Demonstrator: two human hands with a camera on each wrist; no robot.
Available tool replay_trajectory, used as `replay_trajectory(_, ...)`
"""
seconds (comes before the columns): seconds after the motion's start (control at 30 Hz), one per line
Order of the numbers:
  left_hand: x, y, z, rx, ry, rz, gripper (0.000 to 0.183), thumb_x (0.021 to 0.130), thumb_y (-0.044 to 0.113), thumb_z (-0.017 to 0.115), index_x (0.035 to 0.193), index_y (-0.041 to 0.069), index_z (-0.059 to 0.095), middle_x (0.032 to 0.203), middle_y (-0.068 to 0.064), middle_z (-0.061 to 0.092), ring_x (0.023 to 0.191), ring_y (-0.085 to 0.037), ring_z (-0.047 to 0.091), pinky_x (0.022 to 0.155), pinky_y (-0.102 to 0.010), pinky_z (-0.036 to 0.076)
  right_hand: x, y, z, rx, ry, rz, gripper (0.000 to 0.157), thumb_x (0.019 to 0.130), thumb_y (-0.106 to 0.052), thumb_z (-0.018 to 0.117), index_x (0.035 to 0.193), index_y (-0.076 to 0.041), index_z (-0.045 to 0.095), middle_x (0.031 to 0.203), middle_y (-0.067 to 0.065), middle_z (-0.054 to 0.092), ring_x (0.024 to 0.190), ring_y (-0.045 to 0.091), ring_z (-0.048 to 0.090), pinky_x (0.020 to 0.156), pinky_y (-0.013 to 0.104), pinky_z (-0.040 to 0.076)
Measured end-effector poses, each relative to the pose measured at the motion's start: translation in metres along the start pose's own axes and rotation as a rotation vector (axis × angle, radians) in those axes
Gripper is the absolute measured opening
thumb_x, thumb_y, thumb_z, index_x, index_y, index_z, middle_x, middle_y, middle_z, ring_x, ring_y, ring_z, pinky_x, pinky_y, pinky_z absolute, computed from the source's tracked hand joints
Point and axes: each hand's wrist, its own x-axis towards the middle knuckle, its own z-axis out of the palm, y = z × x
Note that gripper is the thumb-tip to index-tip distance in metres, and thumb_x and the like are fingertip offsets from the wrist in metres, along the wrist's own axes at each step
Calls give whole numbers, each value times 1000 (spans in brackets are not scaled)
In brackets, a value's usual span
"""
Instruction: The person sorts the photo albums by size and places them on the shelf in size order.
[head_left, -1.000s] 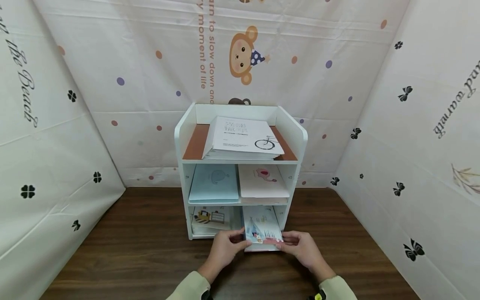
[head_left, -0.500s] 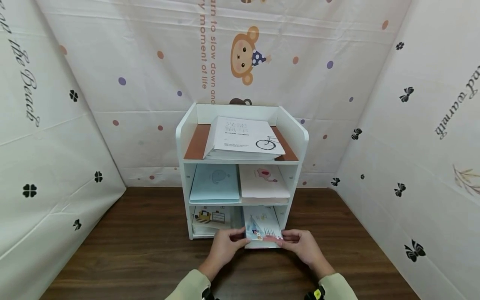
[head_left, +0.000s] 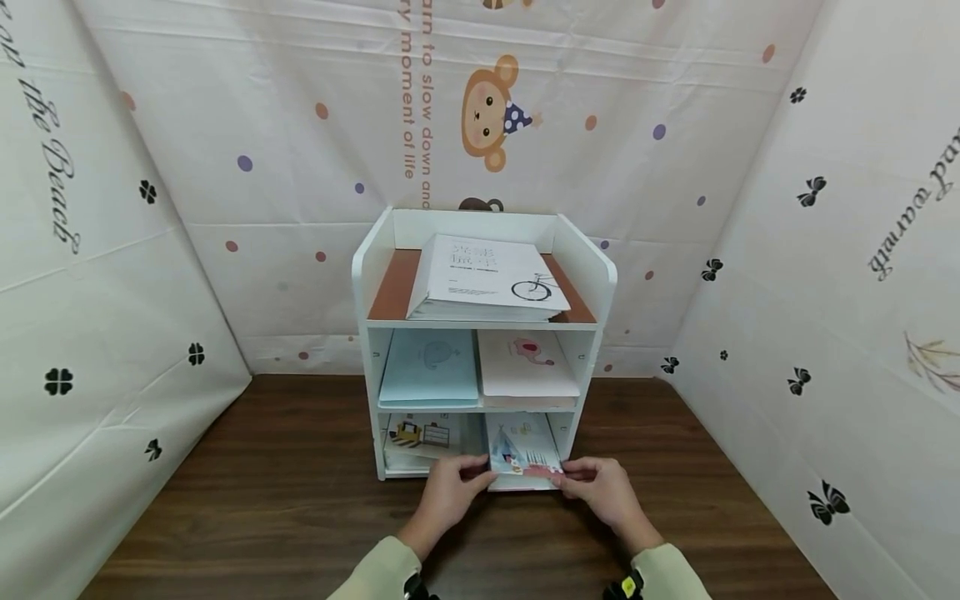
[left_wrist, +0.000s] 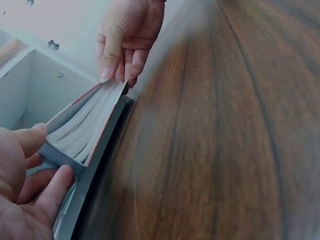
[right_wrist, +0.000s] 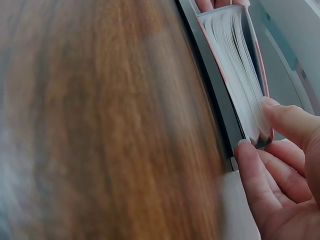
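Note:
A thick book (head_left: 522, 446) with a pale blue and pink illustrated cover lies flat in the lower right compartment of a small white shelf (head_left: 366, 367), its front end jutting a little past the edge. My left hand (head_left: 448, 493) holds its front left corner, thumb at the cover and fingers at the side and below. The opposite corner is pinched by my right hand (head_left: 606, 496). In the left wrist view the page edges (left_wrist: 82, 127) face outward between both hands. The right thumb (right_wrist: 287, 120) presses the cover's edge in the right wrist view.
To the left in the same bottom tier lies a book with a yellow truck picture (head_left: 420, 435). Above are a light blue book (head_left: 431, 367) and a pale pink book (head_left: 525, 362). White books (head_left: 487, 275) are stacked on top. Brown wooden table (head_left: 262, 500) surrounds the shelf.
Both hands have pushed the book farther back into the lower right compartment, so less of it juts out. The grip and the other books look the same.

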Motion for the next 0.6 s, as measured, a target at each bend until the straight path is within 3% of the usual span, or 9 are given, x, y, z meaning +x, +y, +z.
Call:
replay_trajectory(0.2, -2, -2, -1, -12, -2, 45, 29, 85, 32, 69, 109, 17, 71, 102, 3, 72, 92, -9, 65, 72, -22, 54, -1, 2, 0, -40, 37, 9, 33, 71, -31, 82, 93, -8, 74, 83, 7, 73, 65, 15, 67, 58, 28, 56)
replay_trajectory(0.6, 0, -1, 3, -49, 85, 6, 20, 82, 28, 73, 99, 20, 74, 94, 5, 73, 86, -8, 65, 69, -20, 53, 2, 2, -1, -111, 66, -32, 28, 71, -35, 81, 89, -13, 75, 75, 1, 72, 62, 12, 66, 55, 24, 53)
